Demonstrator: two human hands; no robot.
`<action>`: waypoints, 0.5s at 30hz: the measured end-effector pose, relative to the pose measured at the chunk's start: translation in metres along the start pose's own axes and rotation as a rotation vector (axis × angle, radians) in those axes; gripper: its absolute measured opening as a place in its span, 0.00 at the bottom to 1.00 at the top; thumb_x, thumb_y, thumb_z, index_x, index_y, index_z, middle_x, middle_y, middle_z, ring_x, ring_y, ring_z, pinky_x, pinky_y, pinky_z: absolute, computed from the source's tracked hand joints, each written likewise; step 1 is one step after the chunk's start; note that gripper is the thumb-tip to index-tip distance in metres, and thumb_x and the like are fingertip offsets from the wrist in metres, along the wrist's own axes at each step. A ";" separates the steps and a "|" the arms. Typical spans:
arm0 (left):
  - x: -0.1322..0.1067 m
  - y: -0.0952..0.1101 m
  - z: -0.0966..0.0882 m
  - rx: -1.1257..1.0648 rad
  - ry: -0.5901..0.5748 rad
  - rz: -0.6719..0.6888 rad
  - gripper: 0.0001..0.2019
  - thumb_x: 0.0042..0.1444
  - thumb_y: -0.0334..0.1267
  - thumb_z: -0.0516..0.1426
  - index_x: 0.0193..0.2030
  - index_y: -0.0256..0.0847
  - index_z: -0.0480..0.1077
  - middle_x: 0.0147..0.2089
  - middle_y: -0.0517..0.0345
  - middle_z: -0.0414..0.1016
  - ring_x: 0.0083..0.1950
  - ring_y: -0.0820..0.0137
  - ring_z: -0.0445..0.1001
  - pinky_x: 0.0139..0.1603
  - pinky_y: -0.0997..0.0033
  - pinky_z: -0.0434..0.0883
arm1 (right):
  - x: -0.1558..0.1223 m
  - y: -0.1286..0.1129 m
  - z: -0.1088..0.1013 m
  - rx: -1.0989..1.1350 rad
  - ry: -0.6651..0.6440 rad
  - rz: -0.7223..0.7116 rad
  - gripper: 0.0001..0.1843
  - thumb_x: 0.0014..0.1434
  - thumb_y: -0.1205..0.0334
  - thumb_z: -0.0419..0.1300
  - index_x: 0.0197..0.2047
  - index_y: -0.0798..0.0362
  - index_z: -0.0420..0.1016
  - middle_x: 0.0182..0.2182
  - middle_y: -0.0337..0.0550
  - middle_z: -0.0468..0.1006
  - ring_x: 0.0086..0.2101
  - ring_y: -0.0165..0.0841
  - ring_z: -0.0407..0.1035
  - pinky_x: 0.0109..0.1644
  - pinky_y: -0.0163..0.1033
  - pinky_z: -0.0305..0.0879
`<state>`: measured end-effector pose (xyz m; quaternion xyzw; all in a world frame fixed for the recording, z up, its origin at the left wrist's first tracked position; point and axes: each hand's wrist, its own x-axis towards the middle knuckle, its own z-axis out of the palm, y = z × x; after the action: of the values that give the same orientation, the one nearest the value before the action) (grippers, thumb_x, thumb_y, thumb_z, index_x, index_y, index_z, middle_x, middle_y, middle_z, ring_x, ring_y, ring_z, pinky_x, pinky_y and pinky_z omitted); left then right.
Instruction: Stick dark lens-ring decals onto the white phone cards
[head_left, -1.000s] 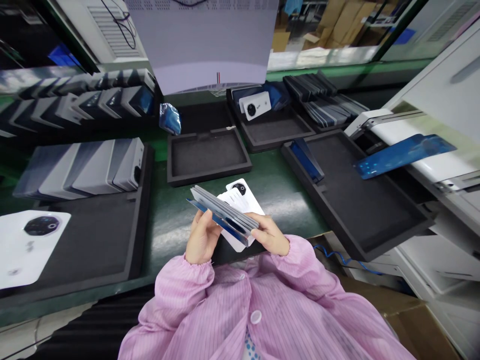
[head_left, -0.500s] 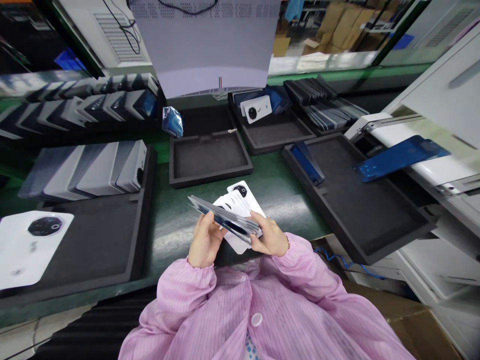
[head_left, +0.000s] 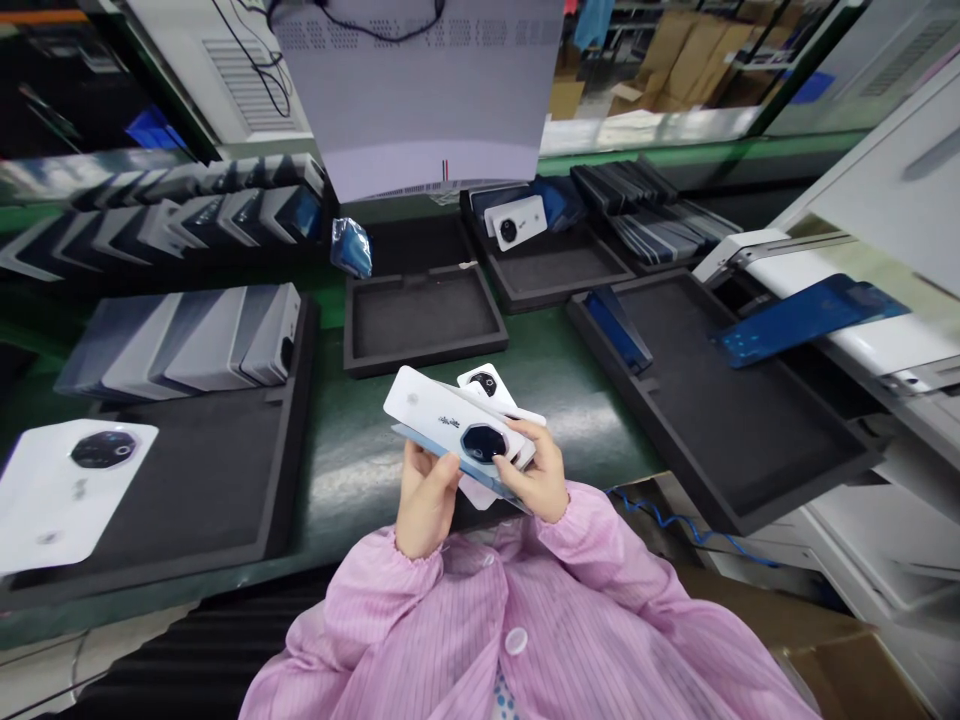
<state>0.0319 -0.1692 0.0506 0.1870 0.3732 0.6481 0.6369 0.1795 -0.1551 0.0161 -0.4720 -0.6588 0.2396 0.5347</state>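
Both of my hands grip a small stack of white phone back covers (head_left: 450, 425), held flat over the green belt (head_left: 360, 470); the top cover's black camera ring faces up. My left hand (head_left: 426, 500) clasps the stack's near left edge. My right hand (head_left: 536, 475) pinches its right end, fingers curled over the top. Another white cover (head_left: 489, 384) pokes out behind the stack.
A black foam tray (head_left: 187, 490) at left carries a row of grey covers (head_left: 187, 340) and a white cover (head_left: 64, 490). Further black trays lie ahead (head_left: 424, 320) and at right (head_left: 720, 400). A blue film sheet (head_left: 810, 315) rests on the white machine at right.
The stack was held on edge, showing thin sides. I have turned it flat, so the top cover's white face and camera ring now show. Both hands kept their grip.
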 end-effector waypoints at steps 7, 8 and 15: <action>0.006 0.023 -0.019 0.590 -0.049 0.398 0.44 0.42 0.40 0.70 0.64 0.53 0.53 0.64 0.46 0.59 0.59 0.56 0.69 0.51 0.56 0.72 | 0.033 -0.002 -0.028 0.209 0.068 0.307 0.22 0.52 0.53 0.65 0.46 0.50 0.63 0.41 0.43 0.73 0.36 0.34 0.71 0.38 0.38 0.69; 0.005 0.031 -0.020 0.750 -0.044 0.531 0.46 0.42 0.39 0.70 0.65 0.53 0.51 0.65 0.45 0.58 0.60 0.55 0.69 0.53 0.54 0.71 | 0.039 -0.006 -0.035 0.201 0.032 0.318 0.22 0.52 0.54 0.66 0.47 0.50 0.63 0.41 0.43 0.73 0.35 0.33 0.70 0.37 0.38 0.69; -0.009 0.055 -0.010 1.608 -0.771 0.911 0.43 0.51 0.41 0.62 0.69 0.36 0.45 0.66 0.31 0.57 0.69 0.44 0.54 0.65 0.38 0.56 | 0.035 -0.052 -0.034 0.251 -0.526 0.254 0.22 0.57 0.59 0.61 0.54 0.49 0.61 0.41 0.41 0.73 0.36 0.33 0.70 0.43 0.39 0.67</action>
<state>-0.0121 -0.1757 0.0863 0.8847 0.3613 0.2805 0.0899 0.1932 -0.1536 0.0864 -0.4025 -0.6757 0.4976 0.3658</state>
